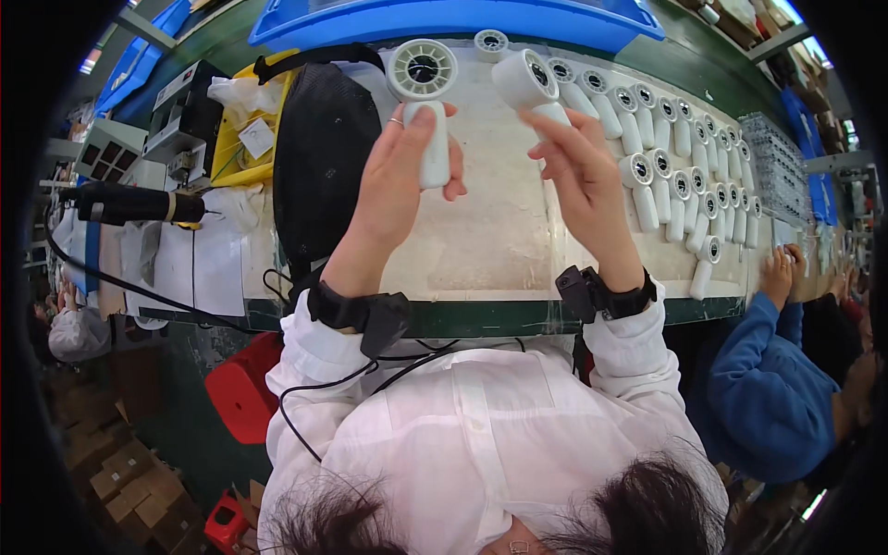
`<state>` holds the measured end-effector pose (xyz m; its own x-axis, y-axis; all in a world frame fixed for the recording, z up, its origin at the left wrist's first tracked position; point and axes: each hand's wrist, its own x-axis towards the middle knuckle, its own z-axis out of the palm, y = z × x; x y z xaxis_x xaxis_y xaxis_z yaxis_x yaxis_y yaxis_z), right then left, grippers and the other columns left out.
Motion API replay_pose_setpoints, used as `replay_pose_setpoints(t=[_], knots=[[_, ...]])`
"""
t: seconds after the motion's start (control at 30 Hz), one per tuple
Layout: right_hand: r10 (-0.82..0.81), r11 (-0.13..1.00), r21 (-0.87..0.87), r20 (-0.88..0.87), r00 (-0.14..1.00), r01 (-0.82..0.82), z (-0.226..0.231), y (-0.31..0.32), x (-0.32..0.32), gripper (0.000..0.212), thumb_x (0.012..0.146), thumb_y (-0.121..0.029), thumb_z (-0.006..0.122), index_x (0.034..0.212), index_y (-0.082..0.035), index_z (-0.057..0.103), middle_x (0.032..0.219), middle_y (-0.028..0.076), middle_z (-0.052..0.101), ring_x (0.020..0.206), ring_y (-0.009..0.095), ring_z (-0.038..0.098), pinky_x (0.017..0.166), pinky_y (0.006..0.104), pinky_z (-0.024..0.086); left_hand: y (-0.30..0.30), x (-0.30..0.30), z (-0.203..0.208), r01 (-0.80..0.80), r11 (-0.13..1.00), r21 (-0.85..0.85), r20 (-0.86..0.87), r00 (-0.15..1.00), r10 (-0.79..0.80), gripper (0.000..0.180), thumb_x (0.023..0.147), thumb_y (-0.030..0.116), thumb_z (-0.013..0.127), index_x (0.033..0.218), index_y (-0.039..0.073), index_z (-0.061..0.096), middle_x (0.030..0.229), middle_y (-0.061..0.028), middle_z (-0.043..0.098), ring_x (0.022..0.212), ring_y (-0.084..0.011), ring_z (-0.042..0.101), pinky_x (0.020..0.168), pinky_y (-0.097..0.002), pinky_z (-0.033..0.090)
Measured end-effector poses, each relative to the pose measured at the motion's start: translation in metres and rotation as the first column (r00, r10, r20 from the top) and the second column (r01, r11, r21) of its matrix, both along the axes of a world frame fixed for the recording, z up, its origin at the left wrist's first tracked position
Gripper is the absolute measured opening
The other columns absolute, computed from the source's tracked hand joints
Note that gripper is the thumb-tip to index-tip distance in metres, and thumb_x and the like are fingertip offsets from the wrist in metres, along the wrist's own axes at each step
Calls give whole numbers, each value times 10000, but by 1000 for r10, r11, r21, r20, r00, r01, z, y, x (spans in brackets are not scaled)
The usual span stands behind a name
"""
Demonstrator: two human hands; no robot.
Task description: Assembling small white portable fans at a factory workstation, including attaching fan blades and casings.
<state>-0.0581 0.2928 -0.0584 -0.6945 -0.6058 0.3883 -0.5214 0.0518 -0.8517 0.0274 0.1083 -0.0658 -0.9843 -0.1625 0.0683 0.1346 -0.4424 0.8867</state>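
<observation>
In my left hand (398,171) is a white handheld fan (435,153), its round grille upward and its handle wrapped by my fingers and thumb. A second white handheld fan (525,80) is tilted in my right hand (581,171), whose fingers close round its handle; much of that handle is hidden behind them. Both fans are above the pale work surface (481,245). To the right of my right hand, rows of similar white fans (643,190) lie on the table, heads away from me. Another small round fan head (491,43) sits at the far edge.
A black mesh bag (328,157) and a yellow bin (250,139) stand left, beside a black electric screwdriver (129,203) with a cable. A blue tray (453,26) lines the back. A co-worker's blue sleeve (772,370) is at the right, near stacked clear trays (777,162).
</observation>
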Motion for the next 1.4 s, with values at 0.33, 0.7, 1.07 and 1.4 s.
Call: replay_pose_setpoints(t=[0.33, 0.7, 1.07, 1.4], knots=[[10, 992, -118, 404, 915, 41, -36, -3, -13, 438, 823, -31, 563, 1230, 0, 404, 979, 59, 518, 903, 100, 507, 741, 219, 438, 8, 0, -19, -52, 998, 41, -57, 997, 54, 320, 944, 274, 348, 1147, 30, 392, 783, -118, 554, 587, -161, 533, 498, -282, 466], [-5, 982, -168, 415, 910, 82, -43, -15, -18, 431, 835, -59, 535, 1229, 11, 374, 904, 62, 534, 660, 92, 513, 559, 220, 424, 3, -18, -46, -40, 999, 4, 31, 999, 40, 336, 931, 210, 351, 1199, 9, 369, 809, -94, 537, 607, -152, 522, 509, -285, 465], [251, 908, -415, 631, 734, 47, -55, -12, -17, 405, 854, -167, 463, 1206, -2, 350, 946, 86, 488, 642, 117, 483, 542, 234, 390, 9, -22, -58, -93, 996, -14, 52, 994, 93, 292, 894, 142, 381, 1167, 40, 357, 787, -89, 520, 579, -145, 505, 523, -264, 436], [299, 882, -466, 670, 680, 71, -59, -13, -14, 393, 833, -220, 470, 1155, -20, 370, 924, 98, 493, 619, 122, 482, 555, 229, 389, 12, -19, -57, -66, 993, 93, -30, 997, 69, 385, 848, 123, 404, 1215, 45, 316, 739, -91, 494, 572, -146, 489, 515, -256, 422]])
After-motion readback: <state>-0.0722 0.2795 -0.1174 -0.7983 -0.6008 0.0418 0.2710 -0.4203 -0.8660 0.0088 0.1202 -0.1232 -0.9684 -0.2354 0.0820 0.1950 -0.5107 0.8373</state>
